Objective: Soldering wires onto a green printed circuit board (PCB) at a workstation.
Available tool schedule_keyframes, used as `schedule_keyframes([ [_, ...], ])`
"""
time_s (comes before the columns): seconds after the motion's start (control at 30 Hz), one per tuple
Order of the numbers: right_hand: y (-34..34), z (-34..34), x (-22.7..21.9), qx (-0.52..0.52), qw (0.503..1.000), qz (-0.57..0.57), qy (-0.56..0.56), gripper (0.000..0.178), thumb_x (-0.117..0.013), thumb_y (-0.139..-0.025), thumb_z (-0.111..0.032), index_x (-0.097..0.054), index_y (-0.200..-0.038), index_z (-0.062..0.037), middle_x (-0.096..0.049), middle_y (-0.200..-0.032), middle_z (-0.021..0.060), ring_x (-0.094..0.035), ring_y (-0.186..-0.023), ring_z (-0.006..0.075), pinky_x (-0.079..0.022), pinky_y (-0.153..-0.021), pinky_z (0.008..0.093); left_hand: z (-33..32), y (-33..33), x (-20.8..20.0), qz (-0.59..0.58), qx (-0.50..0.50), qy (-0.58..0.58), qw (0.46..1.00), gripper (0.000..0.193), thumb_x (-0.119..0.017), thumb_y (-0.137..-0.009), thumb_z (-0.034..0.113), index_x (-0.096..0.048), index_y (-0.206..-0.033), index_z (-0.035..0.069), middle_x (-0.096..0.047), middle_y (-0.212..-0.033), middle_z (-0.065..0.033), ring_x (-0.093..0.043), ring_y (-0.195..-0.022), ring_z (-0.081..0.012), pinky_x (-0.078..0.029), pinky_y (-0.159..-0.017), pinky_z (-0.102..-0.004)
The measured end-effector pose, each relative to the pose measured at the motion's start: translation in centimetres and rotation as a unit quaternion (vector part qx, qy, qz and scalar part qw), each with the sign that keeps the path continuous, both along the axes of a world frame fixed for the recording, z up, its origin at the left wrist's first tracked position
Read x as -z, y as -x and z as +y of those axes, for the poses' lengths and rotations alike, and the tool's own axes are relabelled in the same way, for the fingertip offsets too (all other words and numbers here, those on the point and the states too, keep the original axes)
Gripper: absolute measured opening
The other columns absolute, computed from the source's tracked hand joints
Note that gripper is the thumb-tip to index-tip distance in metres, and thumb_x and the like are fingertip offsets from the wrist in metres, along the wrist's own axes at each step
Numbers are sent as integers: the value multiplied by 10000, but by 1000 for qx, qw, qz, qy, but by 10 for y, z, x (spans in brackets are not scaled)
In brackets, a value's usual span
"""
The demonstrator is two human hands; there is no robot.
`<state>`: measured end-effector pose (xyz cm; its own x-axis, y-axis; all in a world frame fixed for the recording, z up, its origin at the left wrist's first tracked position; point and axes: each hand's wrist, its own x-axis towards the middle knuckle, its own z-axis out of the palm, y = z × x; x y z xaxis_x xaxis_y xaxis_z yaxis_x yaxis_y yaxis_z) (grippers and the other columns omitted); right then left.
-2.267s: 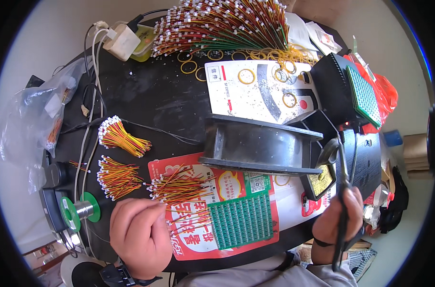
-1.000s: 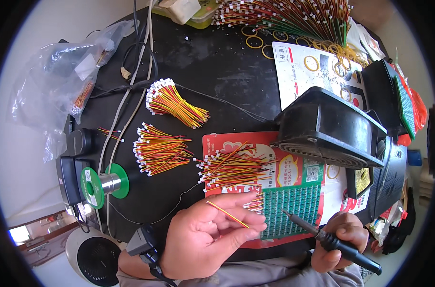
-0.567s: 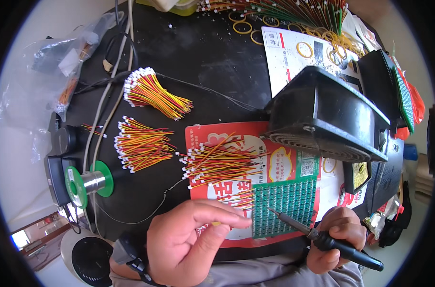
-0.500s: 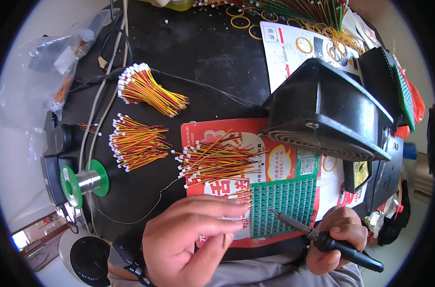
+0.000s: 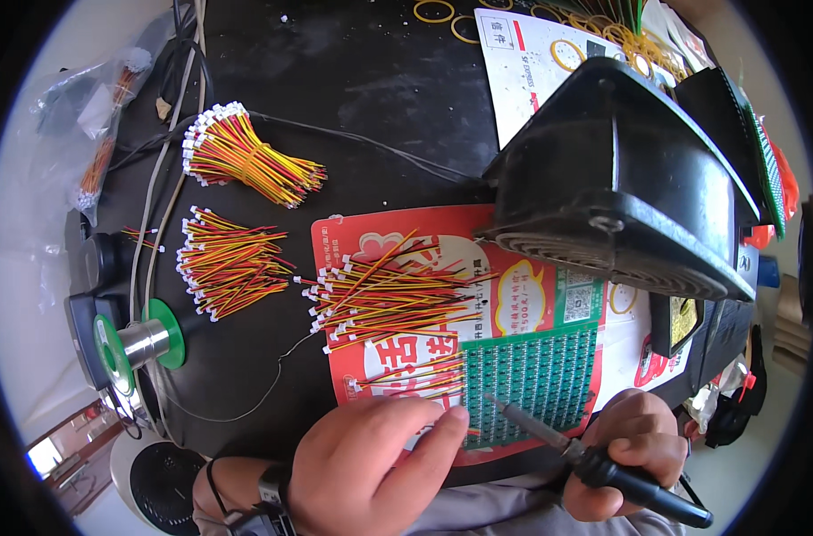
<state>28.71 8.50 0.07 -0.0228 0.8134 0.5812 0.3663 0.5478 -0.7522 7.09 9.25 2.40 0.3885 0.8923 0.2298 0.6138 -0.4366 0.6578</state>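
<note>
My right hand (image 5: 634, 451) grips a soldering iron (image 5: 628, 473) by its black handle, its tip pointing up-left over a green panel of small circuit boards (image 5: 532, 380). At the panel's lower left edge, my left hand (image 5: 380, 460) has thumb and fingers pinched together on a short wire lead (image 5: 472, 432); only its coloured end shows, and the rest is hidden by the fingers. Several red-and-yellow leads lie along the panel's left edge above this hand. A loose pile of wire leads (image 5: 389, 299) with white connectors rests on the red printed sheet (image 5: 335, 234).
A black fan (image 5: 603, 170) stands beyond the panel. Left lie a banded wire bundle (image 5: 246, 156), another wire pile (image 5: 232, 263) and a solder spool (image 5: 143, 344) with its strand trailing right. A soldering sponge holder (image 5: 682, 323) sits right. Cables (image 5: 165, 179) cross the black table.
My left hand has moved right to the panel's edge, its fingers now closer together. The iron's tip has shifted slightly left and down. The whole view has shifted somewhat.
</note>
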Motion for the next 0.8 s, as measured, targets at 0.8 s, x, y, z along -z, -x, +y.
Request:
schedule_keyframes([
  [0.8, 3, 5, -8, -64, 993, -79, 64, 376, -713, -810, -343, -491, -834, -39, -461, -556, 17, -477, -436, 122, -357, -382, 237, 1, 0, 7, 96, -18, -59, 993, 197, -675, -634, 59, -688, -829, 28, -608, -786, -46, -606, -700, -169, -537, -590, -266],
])
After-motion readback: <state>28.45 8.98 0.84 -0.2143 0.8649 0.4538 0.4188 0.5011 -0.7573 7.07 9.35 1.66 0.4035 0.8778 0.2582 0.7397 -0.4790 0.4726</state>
